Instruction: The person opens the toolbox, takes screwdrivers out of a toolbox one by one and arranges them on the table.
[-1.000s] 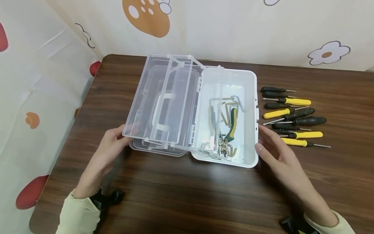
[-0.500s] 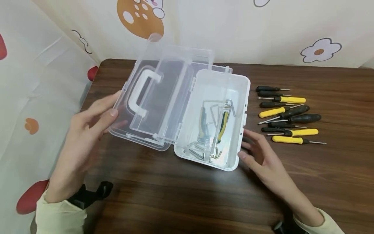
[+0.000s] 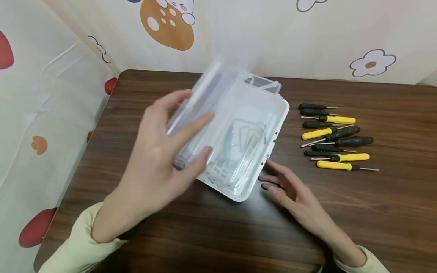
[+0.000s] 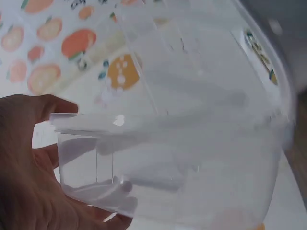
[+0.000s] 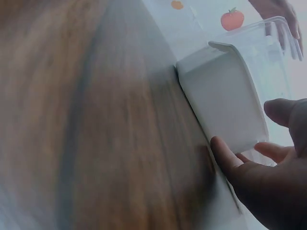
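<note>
A white toolbox (image 3: pixel 254 102) with clear plastic upper parts stands turned at an angle on the table in the head view. My left hand (image 3: pixel 153 155) grips its clear lid (image 3: pixel 205 94), which stands raised and blurred over the box's left side. In the left wrist view, thumb and fingers lie on either side of the clear plastic lid (image 4: pixel 158 158). Through a clear tray, bent hex keys (image 3: pixel 247 134) and pliers (image 3: pixel 227 140) show faintly inside. My right hand (image 3: pixel 297 193) rests by the box's right wall, fingers extended; the right wrist view shows fingertips at the white wall (image 5: pixel 220 96).
Several screwdrivers with black or yellow handles (image 3: pixel 334 165) lie in a loose column right of the box. The dark wooden table (image 3: pixel 211 235) meets a patterned cloth (image 3: pixel 273 41) at the back and left.
The left hand has swung the lid up and rightward from lying open at the left. The clear tray has folded over the box. The box has turned clockwise, and the right hand has shifted left.
</note>
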### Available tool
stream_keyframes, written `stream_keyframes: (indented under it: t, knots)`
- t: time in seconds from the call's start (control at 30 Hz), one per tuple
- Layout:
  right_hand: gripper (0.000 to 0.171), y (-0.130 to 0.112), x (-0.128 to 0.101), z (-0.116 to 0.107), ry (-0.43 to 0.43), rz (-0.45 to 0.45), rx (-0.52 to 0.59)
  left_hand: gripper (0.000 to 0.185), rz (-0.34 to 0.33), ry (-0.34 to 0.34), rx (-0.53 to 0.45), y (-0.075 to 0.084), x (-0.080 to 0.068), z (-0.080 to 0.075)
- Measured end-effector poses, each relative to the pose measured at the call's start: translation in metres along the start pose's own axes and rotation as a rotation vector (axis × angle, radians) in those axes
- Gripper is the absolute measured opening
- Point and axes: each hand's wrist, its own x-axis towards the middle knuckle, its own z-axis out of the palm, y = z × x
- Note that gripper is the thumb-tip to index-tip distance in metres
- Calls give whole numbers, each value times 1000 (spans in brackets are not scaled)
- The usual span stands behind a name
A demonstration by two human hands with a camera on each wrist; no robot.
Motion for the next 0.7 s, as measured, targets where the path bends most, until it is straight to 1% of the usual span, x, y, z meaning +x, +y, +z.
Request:
stream_keyframes:
  t: [0.1, 0.13, 0.3, 0.37, 0.43, 0.57, 0.67, 0.7]
  knots:
    - [66, 1, 0, 2, -24, 23, 3, 48, 95, -36, 80, 89, 27, -27]
    - [66, 2, 1, 3, -26, 25, 8, 43, 119, -47, 98, 112, 33, -35]
    - [63, 6, 2, 1, -23, 16, 6, 45, 250, -66, 252, 116, 25, -16]
    - [59, 6, 3, 0, -1, 22, 14, 47, 298, -81, 320, 117, 23, -9]
    - [55, 6, 3, -2, 29, 18, 32, 48, 339, -83, 375, 118, 20, -3]
    - [51, 4, 7, -11, 102, 1, 75, 50, 407, -81, 443, 120, 16, 6]
    - [50, 3, 15, -21, 134, 1, 54, 49, 450, -100, 484, 121, 14, 14]
    - [50, 2, 19, -25, 138, 6, 32, 48, 460, -109, 494, 121, 13, 16]
